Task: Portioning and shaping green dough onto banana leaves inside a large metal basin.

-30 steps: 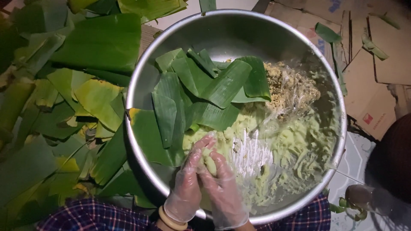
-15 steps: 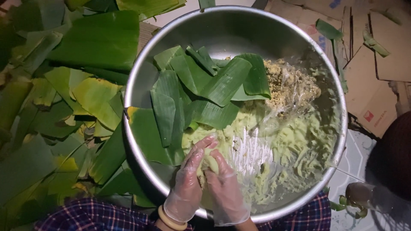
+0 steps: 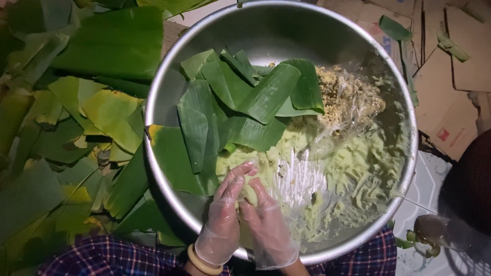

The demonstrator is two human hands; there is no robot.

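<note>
Gloved hands at work over a large metal bowl point(image 3: 169, 82), seen from the head camera looking straight down. Left hand point(image 3: 225, 214) and right hand point(image 3: 266, 225), both in thin clear plastic gloves, pressed side by side at the bowl's near rim, fingers curled around a small lump of pale green dough point(image 3: 245, 191) pinched between them. Pale bangle point(image 3: 203, 260) at the left wrist. More of the same dough point(image 3: 353, 168) smeared across the bowl's right half, partly under crumpled clear plastic film point(image 3: 302, 179). Crumbly yellowish filling point(image 3: 342, 94) heaped toward the far right side. Cut banana leaf pieces point(image 3: 240, 102) overlapping inside the bowl's left half, just beyond the fingertips. Loose banana leaves point(image 3: 76, 112) piled on the floor to the left. Flattened cardboard point(image 3: 450, 82) spread at upper right. Checked fabric point(image 3: 102, 258) along the bottom edge, below the bowl.
</note>
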